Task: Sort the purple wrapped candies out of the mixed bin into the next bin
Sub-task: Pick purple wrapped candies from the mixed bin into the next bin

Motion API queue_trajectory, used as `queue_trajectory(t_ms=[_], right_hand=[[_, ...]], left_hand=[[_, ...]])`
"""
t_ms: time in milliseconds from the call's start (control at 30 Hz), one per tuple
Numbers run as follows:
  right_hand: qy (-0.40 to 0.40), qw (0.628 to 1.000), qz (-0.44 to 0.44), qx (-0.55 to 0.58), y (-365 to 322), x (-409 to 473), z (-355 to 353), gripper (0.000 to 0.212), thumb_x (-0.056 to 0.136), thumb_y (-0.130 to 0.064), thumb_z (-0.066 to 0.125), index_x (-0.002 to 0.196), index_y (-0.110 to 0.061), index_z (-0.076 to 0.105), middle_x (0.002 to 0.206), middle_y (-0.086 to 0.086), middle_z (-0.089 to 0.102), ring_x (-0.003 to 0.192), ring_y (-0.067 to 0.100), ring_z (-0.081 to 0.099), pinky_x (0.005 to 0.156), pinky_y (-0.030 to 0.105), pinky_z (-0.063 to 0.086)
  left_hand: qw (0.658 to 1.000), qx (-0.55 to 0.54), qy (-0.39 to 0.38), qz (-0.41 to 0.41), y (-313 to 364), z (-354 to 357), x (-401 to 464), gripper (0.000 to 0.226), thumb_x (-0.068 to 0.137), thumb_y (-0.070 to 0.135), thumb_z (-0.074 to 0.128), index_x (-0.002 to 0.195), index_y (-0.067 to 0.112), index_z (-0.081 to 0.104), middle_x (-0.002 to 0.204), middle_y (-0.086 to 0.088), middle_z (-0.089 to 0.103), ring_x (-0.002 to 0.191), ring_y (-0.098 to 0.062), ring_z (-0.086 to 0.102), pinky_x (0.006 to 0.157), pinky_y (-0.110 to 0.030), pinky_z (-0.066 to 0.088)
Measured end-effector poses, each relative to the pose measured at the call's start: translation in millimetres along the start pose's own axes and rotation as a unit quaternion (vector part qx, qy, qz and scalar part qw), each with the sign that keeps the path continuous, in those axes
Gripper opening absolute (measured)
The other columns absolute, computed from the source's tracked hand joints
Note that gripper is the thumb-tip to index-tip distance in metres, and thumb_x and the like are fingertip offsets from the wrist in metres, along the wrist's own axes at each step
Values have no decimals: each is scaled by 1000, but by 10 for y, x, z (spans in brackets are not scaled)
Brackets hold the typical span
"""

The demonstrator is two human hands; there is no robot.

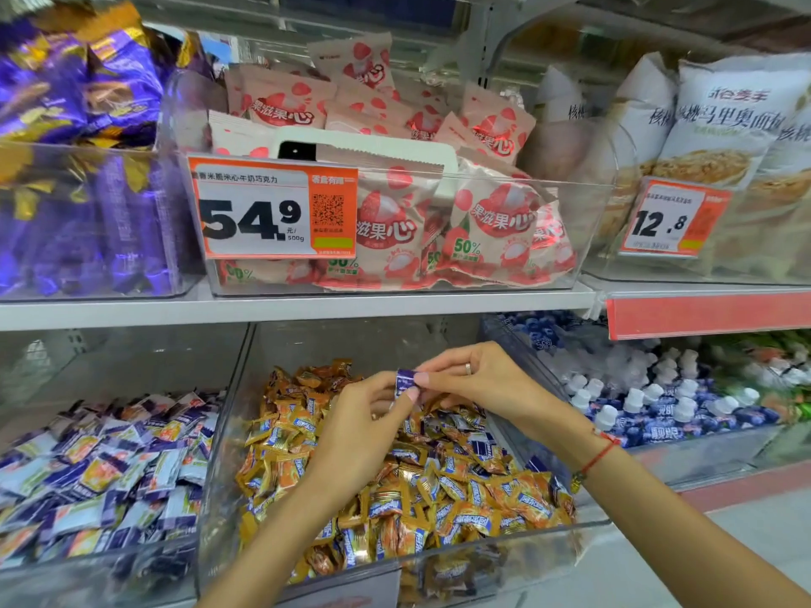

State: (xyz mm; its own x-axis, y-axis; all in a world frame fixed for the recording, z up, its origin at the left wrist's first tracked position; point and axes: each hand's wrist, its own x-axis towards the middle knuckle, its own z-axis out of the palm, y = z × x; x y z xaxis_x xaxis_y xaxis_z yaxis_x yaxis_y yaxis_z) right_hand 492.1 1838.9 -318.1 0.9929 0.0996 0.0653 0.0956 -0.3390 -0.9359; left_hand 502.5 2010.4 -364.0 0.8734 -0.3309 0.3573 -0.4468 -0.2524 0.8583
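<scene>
A purple wrapped candy [403, 381] is held above the mixed bin [228, 432], a clear bin on the lower shelf full of orange candies [298, 436] with a few purple ones [480, 445] among them. My left hand [364, 423] and my right hand [474, 379] meet over the bin, and both pinch the candy between their fingertips. The neighbouring bin [66, 577] to the left holds purple and white wrapped candies [109, 467].
To the right stands a bin of blue pouches with white caps [658, 405]. The upper shelf [307, 307] carries clear bins of purple packets [79, 125], pink strawberry packets [496, 221] with a 54.9 price tag [272, 208], and white bags [724, 125].
</scene>
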Motion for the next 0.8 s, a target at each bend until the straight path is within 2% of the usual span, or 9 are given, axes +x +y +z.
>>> queue_trajectory(t_ms=[133,200,267,333,400,533,600,733,800], right_hand=[[-7,976,53,-211,160,84,-160,14,93,-18,63,101,-15,74,95,1,74,79,8,69,68,18,54],[-42,908,115,-401,323,169,-206,20,95,-16,54,99,-10,73,103,3,71,83,15,67,75,28,56],[-119,822,209,-516,490,216,-112,26,100,-19,44,102,-3,65,105,12,63,81,24,62,71,32,52],[-190,767,275,-547,650,254,27,40,104,-26,34,123,2,55,123,15,56,96,30,59,83,33,49],[-187,787,288,-513,762,343,93,41,103,-27,36,117,6,56,126,17,56,91,29,58,80,32,47],[-106,890,193,-400,709,424,148,22,90,-12,58,110,-1,59,95,15,62,81,22,61,57,23,42],[-87,948,131,-275,602,343,196,33,88,-6,64,121,-5,61,83,4,59,64,6,54,52,15,37],[-125,978,89,-142,447,133,242,43,93,-8,60,136,-8,52,94,30,62,78,9,57,72,17,46],[-110,988,79,-68,314,27,222,35,97,-7,54,132,-5,49,96,18,65,84,7,64,76,15,52]], left_hand=[[985,168,-30,31,-127,-118,-121,13,98,40,47,96,32,57,81,12,65,75,-1,59,72,-22,49],[950,282,-127,32,-138,-140,-173,18,101,44,36,97,29,45,70,7,51,61,-6,46,58,-22,36],[916,340,-212,20,-129,-135,-200,26,102,44,30,115,25,42,75,7,47,68,-7,45,63,-26,34],[896,376,-234,22,-99,-159,-196,32,103,44,29,121,21,42,83,7,47,80,-12,48,70,-29,34],[888,404,-218,30,-29,-227,-198,34,103,43,29,122,19,44,82,8,44,80,-14,44,68,-30,32],[883,444,-147,33,52,-347,-250,29,103,42,32,120,22,46,83,6,54,80,-15,52,63,-31,33],[902,421,-87,22,53,-357,-292,25,103,39,33,118,23,46,77,8,52,75,-13,50,58,-28,31],[968,246,-5,-53,20,-335,-334,10,103,35,36,106,26,38,64,9,44,56,-5,41,50,-21,31],[985,147,14,-86,-26,-324,-318,9,102,36,37,100,27,40,79,2,60,66,-16,56,62,-38,47]])
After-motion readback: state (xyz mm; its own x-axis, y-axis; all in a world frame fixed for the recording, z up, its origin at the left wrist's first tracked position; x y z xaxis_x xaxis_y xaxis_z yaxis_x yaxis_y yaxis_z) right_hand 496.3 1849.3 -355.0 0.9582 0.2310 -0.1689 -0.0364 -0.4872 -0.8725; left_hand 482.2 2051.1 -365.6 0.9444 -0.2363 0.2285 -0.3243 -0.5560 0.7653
